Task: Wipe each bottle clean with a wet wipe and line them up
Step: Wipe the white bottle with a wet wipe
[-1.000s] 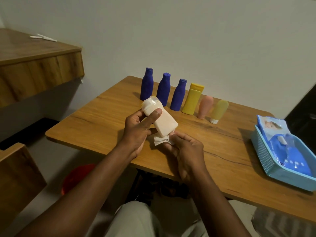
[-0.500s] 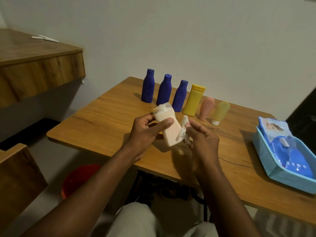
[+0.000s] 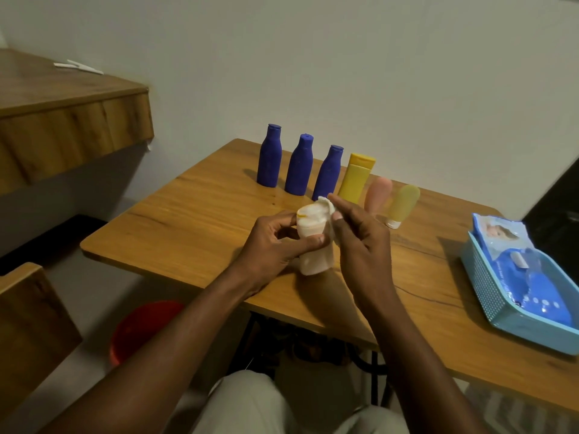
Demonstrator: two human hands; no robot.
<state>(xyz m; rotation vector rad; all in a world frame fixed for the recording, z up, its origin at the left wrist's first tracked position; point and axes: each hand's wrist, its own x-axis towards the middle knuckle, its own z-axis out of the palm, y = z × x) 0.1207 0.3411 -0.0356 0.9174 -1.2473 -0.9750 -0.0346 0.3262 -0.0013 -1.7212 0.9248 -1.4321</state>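
Observation:
My left hand (image 3: 275,242) grips a cream-coloured bottle (image 3: 313,258) above the wooden table (image 3: 200,227), its cap end pointing up and away. My right hand (image 3: 360,242) pinches a white wet wipe (image 3: 326,206) against the bottle's top and right side. Behind them, near the wall, stands a row: three dark blue bottles (image 3: 299,166), a yellow tube (image 3: 355,178), a pink soft bottle (image 3: 377,195) and a pale yellow soft bottle (image 3: 402,203) on its white cap.
A light blue basket (image 3: 488,292) at the table's right end holds a blue pack of wet wipes (image 3: 526,277). A red bin (image 3: 141,327) sits on the floor under the table's left side. A wooden counter (image 3: 62,114) juts out at the left.
My right hand has moved the wipe from the bottle's lower end up to its cap end. The bottle has turned more upright in my left hand.

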